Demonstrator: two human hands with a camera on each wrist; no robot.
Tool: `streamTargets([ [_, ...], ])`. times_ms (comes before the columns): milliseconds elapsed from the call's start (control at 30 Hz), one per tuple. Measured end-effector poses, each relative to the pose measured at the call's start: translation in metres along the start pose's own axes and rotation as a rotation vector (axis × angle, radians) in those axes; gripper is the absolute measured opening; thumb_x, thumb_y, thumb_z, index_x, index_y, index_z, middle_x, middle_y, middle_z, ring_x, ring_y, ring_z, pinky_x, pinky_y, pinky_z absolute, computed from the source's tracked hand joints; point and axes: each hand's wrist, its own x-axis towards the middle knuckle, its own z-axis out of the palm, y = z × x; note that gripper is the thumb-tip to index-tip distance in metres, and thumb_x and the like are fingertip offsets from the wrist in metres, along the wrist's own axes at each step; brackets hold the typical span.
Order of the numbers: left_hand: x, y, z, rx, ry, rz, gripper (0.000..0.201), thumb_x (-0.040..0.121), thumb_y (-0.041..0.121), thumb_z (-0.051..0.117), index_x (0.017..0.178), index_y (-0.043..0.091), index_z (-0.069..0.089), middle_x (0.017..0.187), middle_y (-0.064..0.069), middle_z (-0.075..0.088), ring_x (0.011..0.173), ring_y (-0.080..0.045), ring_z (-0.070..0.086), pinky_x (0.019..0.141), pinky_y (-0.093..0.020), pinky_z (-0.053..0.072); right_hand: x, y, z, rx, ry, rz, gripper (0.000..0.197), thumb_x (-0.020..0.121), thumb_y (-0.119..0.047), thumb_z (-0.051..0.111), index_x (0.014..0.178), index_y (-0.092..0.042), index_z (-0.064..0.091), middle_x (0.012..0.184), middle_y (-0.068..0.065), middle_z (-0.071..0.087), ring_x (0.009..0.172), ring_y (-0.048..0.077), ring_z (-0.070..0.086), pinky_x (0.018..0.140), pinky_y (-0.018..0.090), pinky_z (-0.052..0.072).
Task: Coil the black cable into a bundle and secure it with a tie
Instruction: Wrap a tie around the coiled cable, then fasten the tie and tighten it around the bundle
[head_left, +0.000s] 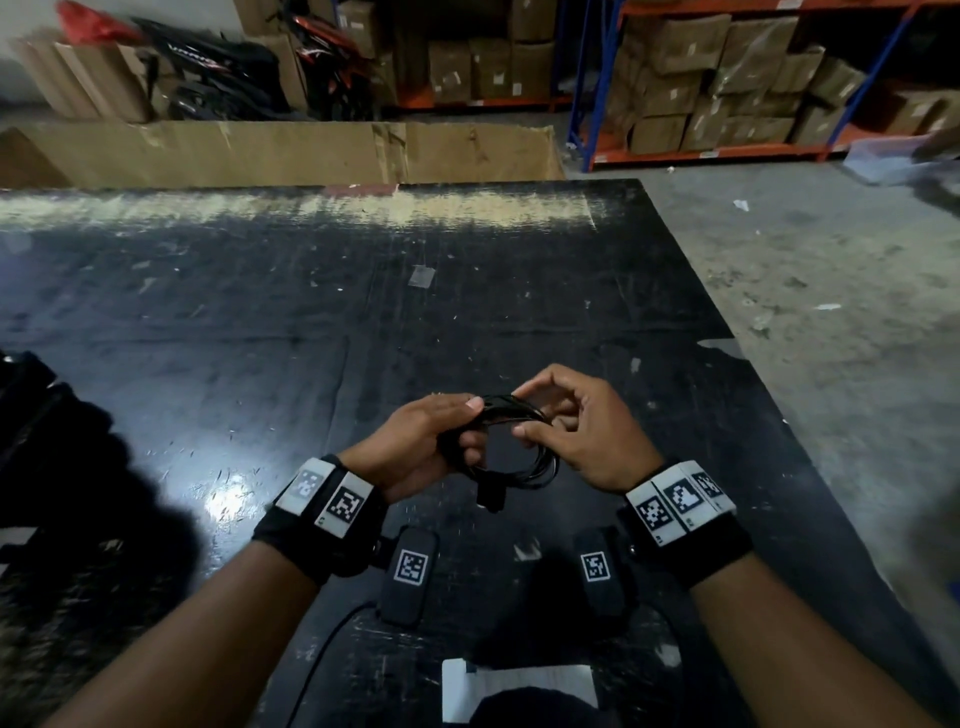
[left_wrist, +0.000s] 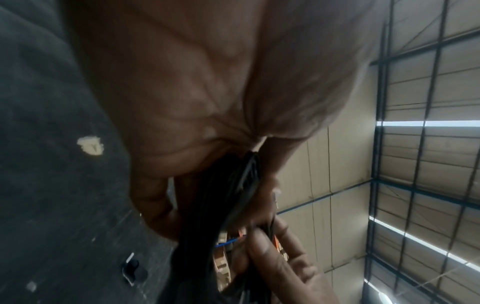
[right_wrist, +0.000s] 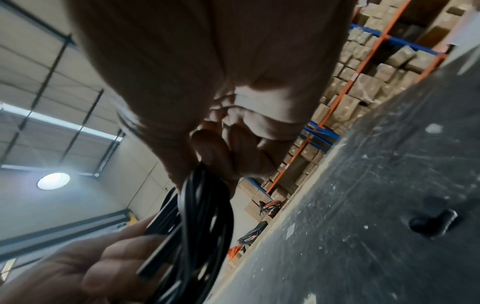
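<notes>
Just above the near part of the scratched black table (head_left: 363, 312), our left hand (head_left: 415, 447) clamps the coiled black cable (head_left: 519, 467) while our right hand (head_left: 587, 431) pinches its far loops. We should keep the loops stacked and tight for tying; no tie is discernible.

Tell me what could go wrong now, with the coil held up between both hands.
1. No tie is visible on the black cable, so its loops could spring apart if the left hand loosens its grip.
2. The right hand pinches only the top strands; lower loops and the hanging plug may slip out.
</notes>
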Motion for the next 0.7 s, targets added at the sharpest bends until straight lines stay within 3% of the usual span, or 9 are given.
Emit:
streamTargets([
  [100,0.003,-0.005,0.000,-0.030,0.018,0.039,0.027,0.103,0.015,0.046,0.114,-0.006,0.059,0.060,0.004,0.037,0.055,-0.009,0.039,0.067,-0.028,0.032,0.002,0.000,-0.005,0.063,-0.029,0.031,0.039,0.078,-0.020,0.086,0.112,-0.021,0.067,0.080,0.017,0.075,0.059,0.019,0.058,0.054,0.024,0.047],
  [200,0.007,-0.010,0.001,0.138,0.102,0.056,0.042,0.109,0.026,0.038,0.113,-0.007,0.063,0.060,0.003,0.035,0.053,-0.009,0.035,0.066,-0.029,0.032,0.003,0.003,-0.006,0.148,-0.036,0.059,0.035,0.079,-0.010,0.084,0.111,-0.011,0.071,0.080,0.014,0.074,0.064,0.024,0.059,0.050,0.019,0.048],
  [267,0.009,-0.010,0.001,0.269,0.097,0.038,0.045,0.110,0.031,0.037,0.104,-0.006,0.062,0.063,-0.001,0.040,0.051,-0.009,0.036,0.060,-0.027,0.034,0.001,0.005,-0.004,0.145,-0.024,0.027,0.027,0.080,-0.005,0.082,0.106,-0.004,0.075,0.083,0.018,0.077,0.065,0.022,0.062,0.052,0.018,0.050],
  [367,0.008,-0.009,-0.007,0.340,0.015,-0.016,0.043,0.109,0.030,0.038,0.085,0.003,0.060,0.058,0.003,0.043,0.052,-0.012,0.044,0.060,-0.025,0.041,-0.003,0.010,-0.002,0.185,-0.025,-0.001,0.023,0.081,0.003,0.078,0.104,0.005,0.076,0.078,0.008,0.078,0.065,0.003,0.068,0.060,0.013,0.050],
  [433,0.006,-0.014,-0.012,0.355,-0.044,-0.034,0.040,0.109,0.027,0.040,0.085,0.005,0.062,0.059,0.003,0.045,0.055,-0.013,0.046,0.062,-0.028,0.040,-0.008,0.016,0.001,0.212,-0.033,0.018,0.023,0.081,0.008,0.076,0.104,0.011,0.075,0.072,-0.004,0.075,0.057,-0.004,0.066,0.057,0.007,0.046],
  [567,0.005,-0.033,-0.012,0.234,0.037,-0.134,0.037,0.109,0.020,0.040,0.090,0.000,0.065,0.064,0.000,0.060,0.052,-0.009,0.039,0.051,-0.022,0.034,-0.025,0.031,0.014,0.245,-0.067,0.092,0.020,0.082,0.011,0.075,0.101,0.014,0.074,0.070,0.004,0.072,0.053,-0.003,0.065,0.052,0.006,0.045],
  [700,0.008,-0.056,-0.015,0.216,0.051,-0.210,0.042,0.107,0.030,0.043,0.076,0.004,0.056,0.065,-0.005,0.040,0.048,-0.006,0.030,0.043,-0.016,0.028,-0.036,0.045,0.021,0.222,-0.100,0.134,0.017,0.081,0.008,0.077,0.097,0.012,0.076,0.068,-0.004,0.073,0.052,-0.006,0.063,0.053,0.006,0.045],
])
